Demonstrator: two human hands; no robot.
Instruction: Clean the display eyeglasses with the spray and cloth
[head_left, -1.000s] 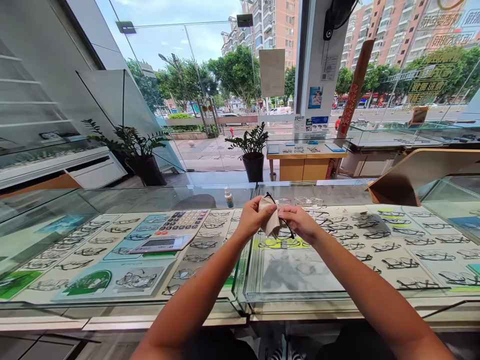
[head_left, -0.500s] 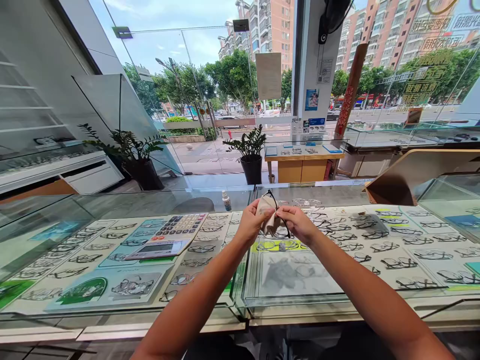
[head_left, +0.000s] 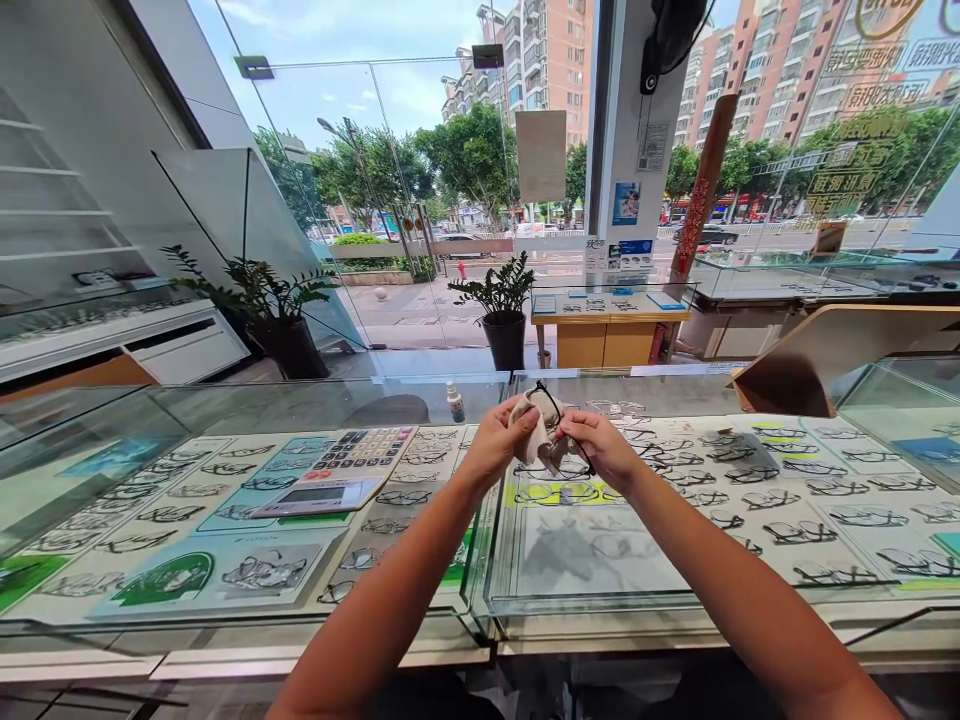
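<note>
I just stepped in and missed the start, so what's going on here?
A person is holding black-framed glasses above a glass counter. The left hand has a pale cloth bunched against the frame, while the right hand grips the glasses by their other side. To the left on the counter, a small bottle stands upright and a calculator lies flat. Rows of eyeglasses show beneath the glass.

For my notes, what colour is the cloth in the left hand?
The cloth is light beige; it shows in the head view, the only one here.
</note>
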